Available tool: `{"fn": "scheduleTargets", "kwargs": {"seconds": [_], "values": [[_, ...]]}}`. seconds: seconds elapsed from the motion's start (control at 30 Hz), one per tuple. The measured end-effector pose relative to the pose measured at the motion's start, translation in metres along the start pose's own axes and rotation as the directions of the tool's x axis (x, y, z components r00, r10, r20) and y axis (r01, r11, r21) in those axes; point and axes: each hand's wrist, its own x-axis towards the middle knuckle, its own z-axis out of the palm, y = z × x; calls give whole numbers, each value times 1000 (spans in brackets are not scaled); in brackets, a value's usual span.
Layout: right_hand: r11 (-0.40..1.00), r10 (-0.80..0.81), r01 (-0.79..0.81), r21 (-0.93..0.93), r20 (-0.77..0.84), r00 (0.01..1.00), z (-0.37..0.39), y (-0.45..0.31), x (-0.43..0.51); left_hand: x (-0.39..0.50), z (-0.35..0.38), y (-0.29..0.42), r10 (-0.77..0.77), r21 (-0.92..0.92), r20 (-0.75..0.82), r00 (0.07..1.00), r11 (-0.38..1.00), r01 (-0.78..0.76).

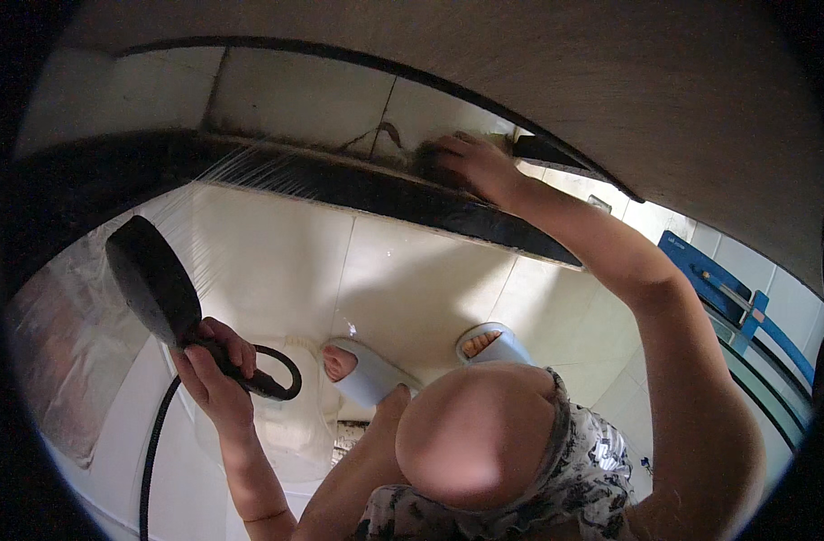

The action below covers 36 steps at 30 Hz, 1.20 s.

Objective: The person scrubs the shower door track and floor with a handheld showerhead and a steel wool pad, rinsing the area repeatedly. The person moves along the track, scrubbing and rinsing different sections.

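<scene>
My left hand (219, 375) grips the handle of a black shower head (156, 284) at the lower left. Thin jets of water (243, 172) fan up and right from its face onto a dark ledge (358, 193). A black hose (152, 446) runs down beside my left forearm. With my right arm stretched forward, my right hand (476, 166) presses a dark, blurred pad (431, 162) at the ledge's far side, by the pale tiles (304, 101). The pad's exact kind is unclear, and my fingers partly cover it. Dark stains mark the tile joints there.
A large brown panel (588, 81) with a dark lower edge overhangs the ledge. My feet in light blue slippers (368, 372) stand on pale floor tiles (412, 270). A translucent plastic container (277, 433) is at left. Blue-framed items (709, 270) and glass shelves (757, 385) stand at right.
</scene>
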Motion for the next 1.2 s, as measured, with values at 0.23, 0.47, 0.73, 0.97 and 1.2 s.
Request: {"fn": "scheduleTargets", "kwargs": {"seconds": [0.23, 0.47, 0.73, 0.97, 1.2], "values": [[960, -244, 269, 81, -231, 942, 26, -18, 92, 7, 7, 11, -45, -48, -74, 996, 998, 41], [423, 226, -430, 798, 366, 903, -15, -34, 83, 21, 27, 10, 11, -47, -27, 1000, 999, -12], [899, 111, -72, 432, -66, 992, 35, -13, 82, 8, 13, 3, -8, -104, -47, 999, 995, 3], [794, 119, -128, 594, 54, 991, 21, -30, 111, 1, 6, 2, -28, -109, -110, 994, 994, 16], [982, -55, 80, 171, -146, 988, 25, -11, 64, -7, 4, -3, -30, -151, -124, 992, 988, 11]]}}
